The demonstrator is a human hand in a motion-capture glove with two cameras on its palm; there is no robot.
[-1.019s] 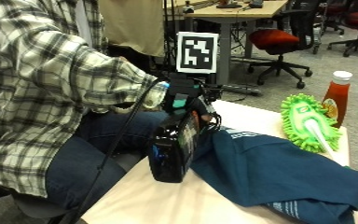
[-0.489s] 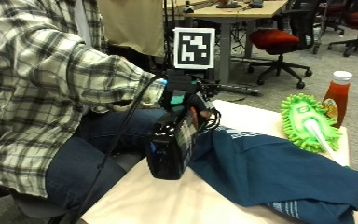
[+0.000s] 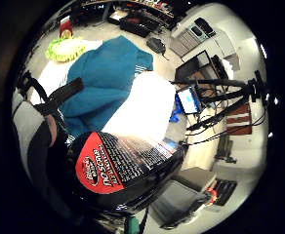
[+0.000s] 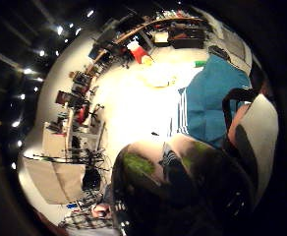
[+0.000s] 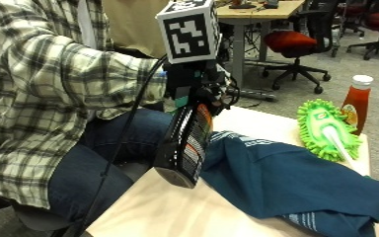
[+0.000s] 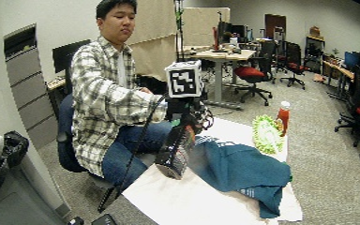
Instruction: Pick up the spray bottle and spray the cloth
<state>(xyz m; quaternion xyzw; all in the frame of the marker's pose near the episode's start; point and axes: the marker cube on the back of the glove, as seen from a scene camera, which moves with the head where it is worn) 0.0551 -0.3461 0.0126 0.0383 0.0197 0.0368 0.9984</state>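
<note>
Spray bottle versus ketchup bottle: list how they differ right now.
The spray bottle is black with a red label; the ketchup bottle is red with a white cap. The spray bottle hangs tilted off the table, gripped at its top by the gloved right hand; the ketchup bottle stands upright and untouched at the far edge, behind the green duster. The spray bottle is beside the blue cloth; the ketchup bottle is apart from it.

One spray bottle (image 5: 185, 145), one cloth (image 5: 288, 182), one duster (image 5: 327, 131), one ketchup bottle (image 5: 356, 102)
</note>
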